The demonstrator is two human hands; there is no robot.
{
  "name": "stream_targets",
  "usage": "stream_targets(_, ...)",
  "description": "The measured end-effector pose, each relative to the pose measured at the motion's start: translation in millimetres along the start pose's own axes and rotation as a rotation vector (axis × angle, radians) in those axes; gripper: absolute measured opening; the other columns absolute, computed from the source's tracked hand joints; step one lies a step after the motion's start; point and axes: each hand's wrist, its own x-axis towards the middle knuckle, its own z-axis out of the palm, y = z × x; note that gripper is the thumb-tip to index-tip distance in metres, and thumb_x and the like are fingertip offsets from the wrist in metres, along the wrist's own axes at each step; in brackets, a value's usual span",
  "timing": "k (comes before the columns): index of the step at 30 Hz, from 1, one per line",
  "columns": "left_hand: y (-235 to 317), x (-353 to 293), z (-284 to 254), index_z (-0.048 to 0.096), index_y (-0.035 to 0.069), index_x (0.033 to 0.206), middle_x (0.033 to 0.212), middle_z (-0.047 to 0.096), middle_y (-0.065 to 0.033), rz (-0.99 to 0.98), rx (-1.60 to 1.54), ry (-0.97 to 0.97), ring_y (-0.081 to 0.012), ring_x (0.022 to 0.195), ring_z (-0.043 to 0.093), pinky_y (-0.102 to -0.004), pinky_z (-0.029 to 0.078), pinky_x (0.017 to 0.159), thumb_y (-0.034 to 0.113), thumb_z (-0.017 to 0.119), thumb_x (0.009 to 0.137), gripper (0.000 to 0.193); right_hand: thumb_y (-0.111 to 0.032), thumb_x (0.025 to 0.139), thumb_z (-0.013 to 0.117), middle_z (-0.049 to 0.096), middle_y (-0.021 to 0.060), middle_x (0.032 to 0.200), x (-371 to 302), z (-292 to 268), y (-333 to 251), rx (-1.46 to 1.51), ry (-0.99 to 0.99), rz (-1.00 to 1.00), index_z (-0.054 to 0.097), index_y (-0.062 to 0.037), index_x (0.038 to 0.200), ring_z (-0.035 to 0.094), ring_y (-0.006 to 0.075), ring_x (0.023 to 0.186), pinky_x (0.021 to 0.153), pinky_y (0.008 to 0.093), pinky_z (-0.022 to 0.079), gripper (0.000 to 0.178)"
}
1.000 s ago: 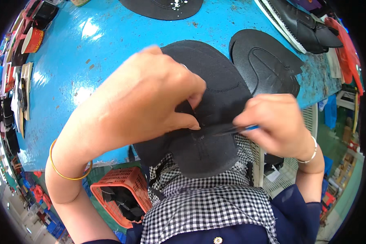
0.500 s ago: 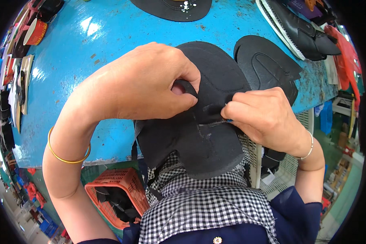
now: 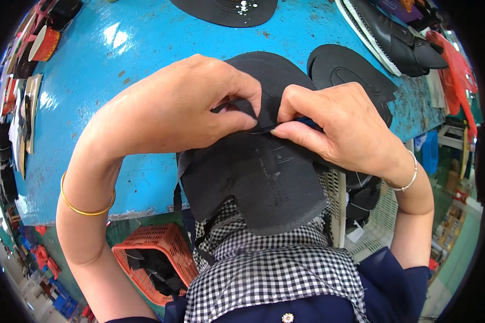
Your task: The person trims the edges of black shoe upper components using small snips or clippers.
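A flat black shoe upper [image 3: 277, 194] with stitch lines lies over the near edge of the table and onto my lap. My left hand [image 3: 199, 110] pinches a raised strip in its middle between thumb and forefinger. Close beside it, my right hand [image 3: 328, 121] presses thumb and forefinger onto the same raised edge. Something small and blue shows under the right fingers; its kind cannot be made out. Farther right, partly behind my right hand, lies a stack of similar black shoe uppers [image 3: 355, 67] with curved stitching.
The blue table [image 3: 145, 183] spans the far side. A black leather shoe [image 3: 398, 40] sits at the far right, and a black piece with white spots [image 3: 226, 13] at the back. An orange basket [image 3: 156, 234] with black pieces stands below left, a pale crate [image 3: 336, 204] below right.
My right hand has moved left and slightly away from me along the upper, until its fingertips are near my left ones. The left hand keeps its pinch, shifted slightly left.
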Motion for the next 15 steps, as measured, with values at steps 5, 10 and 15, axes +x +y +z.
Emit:
stream_targets(5,-9,-7,5,0.067,0.004,0.095,0.075,0.058,-0.0001,-0.135,-0.256,0.026,-0.0104,0.074,0.054,-0.0267,0.045,0.07,0.014,0.069,0.088,0.012,-0.016,0.082,0.073,0.063,0.0077,0.076,-4,-20,-12,0.212,-0.005,0.116,0.061,-0.0028,0.093,0.065,0.0228,0.063,0.055,0.0298,0.048,0.021)
stream_targets(10,-5,-16,-6,0.064,0.007,0.103,0.066,0.042,0.0097,-0.254,-0.774,0.336,0.0005,0.054,0.034,-0.0193,0.028,0.049,0.019,0.061,0.096,0.013,-0.019,0.079,0.071,0.071,0.0197,0.104,-12,17,-62,-0.475,-0.011,-0.144,0.066,0.0012,0.105,0.063,0.0157,0.057,0.043,0.0257,0.047,0.034)
stream_targets(15,5,-30,-26,0.067,0.009,0.115,0.068,0.046,0.0086,-0.173,-0.419,0.536,0.0008,0.052,0.033,-0.0166,0.022,0.048,0.029,0.059,0.099,0.027,-0.02,0.082,0.068,0.069,0.0278,0.108,-6,44,-82,-0.783,-0.007,-0.066,0.066,0.0033,0.103,0.052,0.0115,0.041,0.039,0.0238,0.043,0.032)
